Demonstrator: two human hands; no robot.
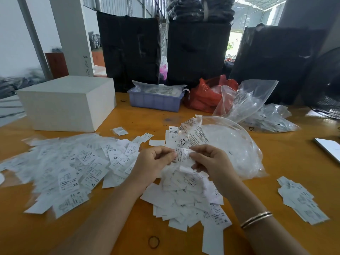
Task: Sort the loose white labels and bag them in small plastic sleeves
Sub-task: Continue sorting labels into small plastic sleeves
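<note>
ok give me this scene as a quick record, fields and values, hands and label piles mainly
left hand: pinches the held label
right hand: pinches the same label's other side
held label: white, printed, above the middle pile
left pile: labels, XS and S marks visible
middle pile: loose labels under the hands
right pile: small stack, apart from the rest
clear bag: behind the hands
blue tray: at the table's far side

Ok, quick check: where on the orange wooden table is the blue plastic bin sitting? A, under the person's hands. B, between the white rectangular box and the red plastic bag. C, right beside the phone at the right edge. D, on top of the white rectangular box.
B: the blue plastic bin stands at the far side of the orange wooden table, with the white rectangular box on its left and the red plastic bag on its right.
</note>
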